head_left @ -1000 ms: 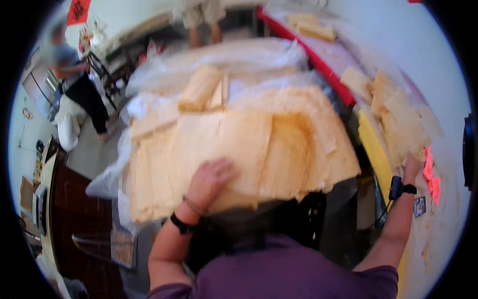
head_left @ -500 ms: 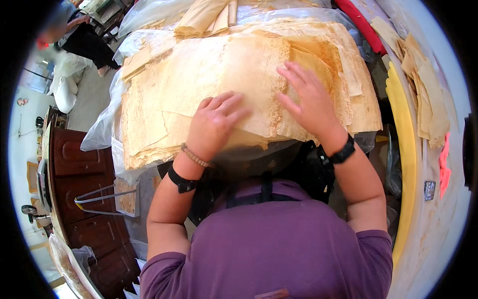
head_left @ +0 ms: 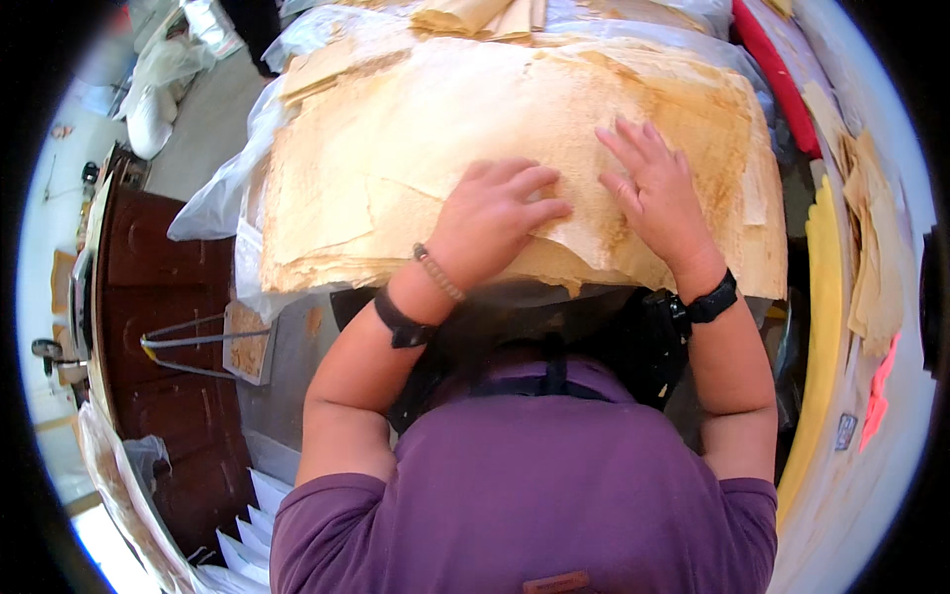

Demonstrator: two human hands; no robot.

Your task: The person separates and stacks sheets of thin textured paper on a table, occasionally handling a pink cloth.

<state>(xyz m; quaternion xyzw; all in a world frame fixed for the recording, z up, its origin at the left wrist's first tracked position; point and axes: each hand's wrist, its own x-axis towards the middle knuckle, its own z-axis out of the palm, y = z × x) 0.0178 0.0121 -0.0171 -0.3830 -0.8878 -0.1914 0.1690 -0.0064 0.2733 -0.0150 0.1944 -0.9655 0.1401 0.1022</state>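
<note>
A broad stack of thin, yellowish-tan sheets point(head_left: 416, 129) with ragged, crumbly edges lies in front of me; I cannot tell their material. My left hand point(head_left: 500, 218) is over the near middle of the top sheet, fingers apart and slightly blurred. To its right, my right hand point(head_left: 658, 198) spreads its fingers low over a rougher, darker orange-brown part of the stack. Neither hand grips anything. Whether the fingertips press on the sheet is hard to tell. A beaded bracelet and a black band circle my left wrist, a black band my right.
Rolled tan sheets point(head_left: 470, 14) lie at the far edge on clear plastic film point(head_left: 213, 208). A yellow padded edge point(head_left: 821, 297) and more loose sheets point(head_left: 871, 257) are at the right, beside a red roll point(head_left: 777, 79). A dark red cabinet point(head_left: 168, 366) stands left.
Both hands have moved right in the picture, the left one closer to the right. The darker orange layers by my right hand show less distinctly. The view has shifted, and the person at upper left is mostly out of frame.
</note>
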